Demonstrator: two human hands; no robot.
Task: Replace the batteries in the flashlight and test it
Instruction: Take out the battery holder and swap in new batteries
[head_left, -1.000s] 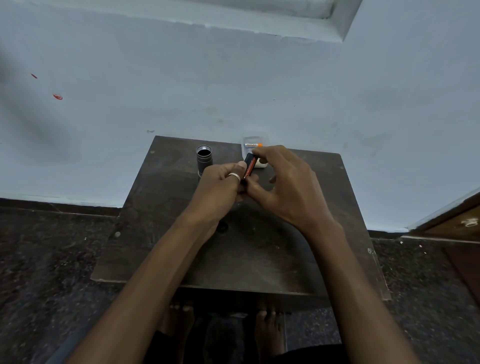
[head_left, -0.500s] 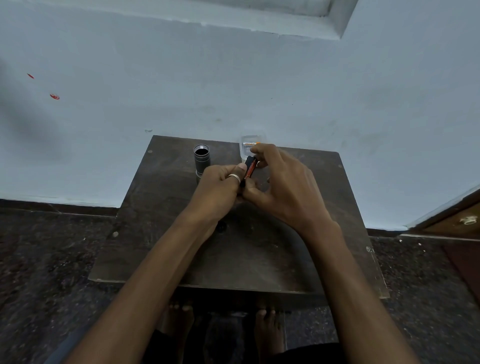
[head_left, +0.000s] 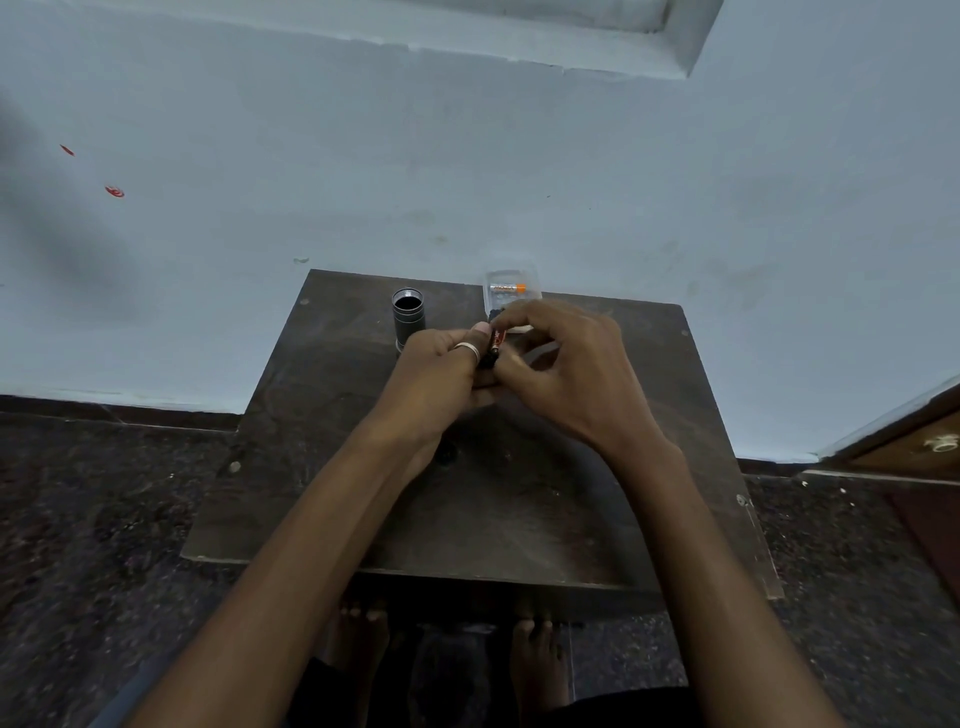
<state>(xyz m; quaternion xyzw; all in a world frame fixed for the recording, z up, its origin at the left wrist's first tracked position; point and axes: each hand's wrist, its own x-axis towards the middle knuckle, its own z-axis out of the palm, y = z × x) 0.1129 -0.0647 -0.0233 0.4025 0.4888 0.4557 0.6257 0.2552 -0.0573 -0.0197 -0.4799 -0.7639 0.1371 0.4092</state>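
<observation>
Both hands meet over the far middle of a dark wooden table (head_left: 519, 493). My left hand (head_left: 441, 379), with a ring on one finger, grips a black battery holder (head_left: 487, 362) that is mostly hidden by the fingers. My right hand (head_left: 566, 374) pinches a red-and-black battery (head_left: 496, 340) lying against that holder, its far end under my fingertips. An open grey flashlight body (head_left: 409, 317) stands upright just left of my left hand. A clear plastic case (head_left: 511, 288) with an orange-tipped battery (head_left: 508, 287) inside lies at the table's far edge.
The table stands against a pale blue wall (head_left: 467, 182) on a dark speckled floor (head_left: 78, 519). A wooden door frame (head_left: 914, 441) shows at the right. Bare feet (head_left: 363, 634) are under the table's near edge.
My right-hand fingers have shifted slightly along the battery, pressing it closer into the holder. The clear case is more exposed beyond my fingers. My left hand has barely moved.
</observation>
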